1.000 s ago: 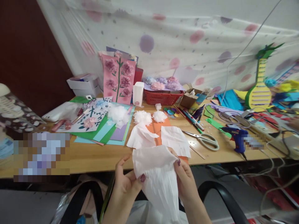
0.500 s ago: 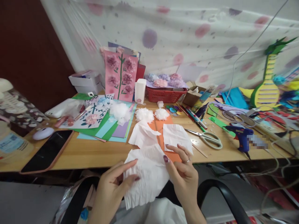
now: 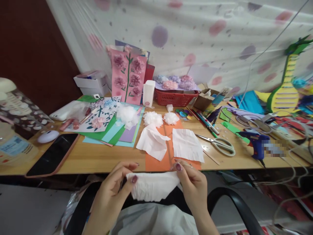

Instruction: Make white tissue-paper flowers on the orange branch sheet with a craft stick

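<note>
Both my hands hold one sheet of white tissue paper (image 3: 153,186) below the front edge of the wooden table (image 3: 97,160). My left hand (image 3: 114,189) pinches its left end and my right hand (image 3: 189,182) pinches its right end; the sheet is folded into a low, wide strip. On the table just beyond lie two more white tissue pieces (image 3: 153,142) (image 3: 187,148) on orange paper (image 3: 168,160). Two white tissue pompoms (image 3: 153,118) (image 3: 170,118) sit behind them.
A phone (image 3: 52,159) lies at the left front, scissors (image 3: 220,145) and a blue glue gun (image 3: 255,143) at the right. Coloured paper sheets (image 3: 114,133), a pink flower card (image 3: 128,80), a red basket (image 3: 174,97), pens (image 3: 205,119) and cables (image 3: 281,130) crowd the back.
The tissue sheet, held up and hanging long a second ago, has been brought down and folded into a short strip between both hands. The camera has tilted slightly.
</note>
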